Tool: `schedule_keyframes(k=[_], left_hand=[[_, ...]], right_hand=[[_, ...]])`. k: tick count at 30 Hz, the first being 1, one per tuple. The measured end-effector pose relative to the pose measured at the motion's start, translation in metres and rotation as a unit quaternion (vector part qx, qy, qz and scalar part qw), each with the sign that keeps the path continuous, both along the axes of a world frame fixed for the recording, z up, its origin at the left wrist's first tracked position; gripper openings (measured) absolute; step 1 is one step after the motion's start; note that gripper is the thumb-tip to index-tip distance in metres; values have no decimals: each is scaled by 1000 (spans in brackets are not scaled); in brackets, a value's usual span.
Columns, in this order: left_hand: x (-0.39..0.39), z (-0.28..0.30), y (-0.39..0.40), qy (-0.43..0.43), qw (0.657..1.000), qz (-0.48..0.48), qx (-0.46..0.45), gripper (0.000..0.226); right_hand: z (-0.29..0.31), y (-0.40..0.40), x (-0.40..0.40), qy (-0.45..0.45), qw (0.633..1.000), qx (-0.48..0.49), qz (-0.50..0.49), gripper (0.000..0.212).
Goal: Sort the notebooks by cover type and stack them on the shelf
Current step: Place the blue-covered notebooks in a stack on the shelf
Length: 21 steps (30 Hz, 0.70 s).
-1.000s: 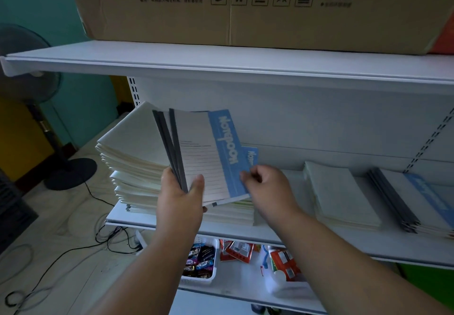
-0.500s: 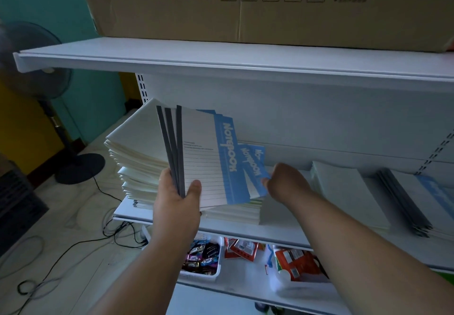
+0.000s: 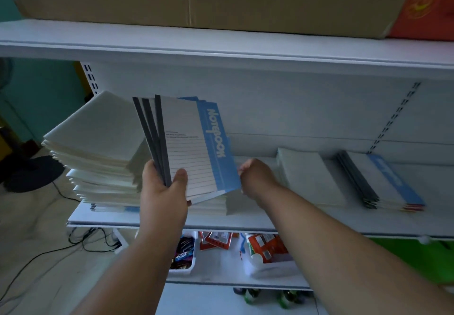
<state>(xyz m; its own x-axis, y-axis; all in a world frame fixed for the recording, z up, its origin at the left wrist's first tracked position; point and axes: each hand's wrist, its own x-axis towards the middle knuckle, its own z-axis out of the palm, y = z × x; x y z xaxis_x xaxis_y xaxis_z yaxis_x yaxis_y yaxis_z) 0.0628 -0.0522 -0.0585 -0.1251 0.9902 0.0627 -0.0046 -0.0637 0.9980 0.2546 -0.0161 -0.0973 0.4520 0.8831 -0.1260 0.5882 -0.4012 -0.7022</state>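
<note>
Gathering blue-cover notebooks (image 3: 194,147) fanned in the left hand (image 3: 163,189), grip pinching their spines to collect one type; right hand (image 3: 255,175) curled behind them at the mixed pile (image 3: 98,147) on the shelf (image 3: 245,221), its grip hidden.

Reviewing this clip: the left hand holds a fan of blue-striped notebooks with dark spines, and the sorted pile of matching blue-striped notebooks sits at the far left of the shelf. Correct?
Not quite. The left hand does hold the fan of blue-striped notebooks with dark spines, but the head view shows the sorted pile of matching blue-striped notebooks at the far right of the white metal shelf, not the left.
</note>
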Motion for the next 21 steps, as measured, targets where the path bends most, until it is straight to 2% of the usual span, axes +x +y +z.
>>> schedule_keyframes(k=[3, 4, 6, 7, 11, 14, 16, 21], left_hand=[[12, -3, 3, -22, 1000, -15, -13, 24], [16, -4, 3, -31, 999, -17, -20, 23], [27, -6, 1, -42, 998, -40, -34, 23], [35, -7, -2, -42, 996, -63, -38, 22], [87, -13, -29, -12, 982, -180, -61, 20], [138, -21, -49, -41, 978, -182, -93, 12], [176, -26, -59, -72, 978, -167, -106, 19], [277, -42, -85, -33, 968, -209, -137, 25]], right_hand=[[17, -11, 18, -29, 999, -13, -26, 47], [21, -16, 27, -12, 999, 5, -31, 53], [33, -27, 43, 95, 994, 45, -31, 56], [39, -32, 49, 148, 986, 65, -34, 52], [55, -52, 83, 263, 949, 157, -73, 27], [48, -75, 130, 278, 938, 175, -108, 18], [39, -94, 169, 284, 934, 182, -121, 16], [20, -130, 275, 317, 925, 126, -167, 21]])
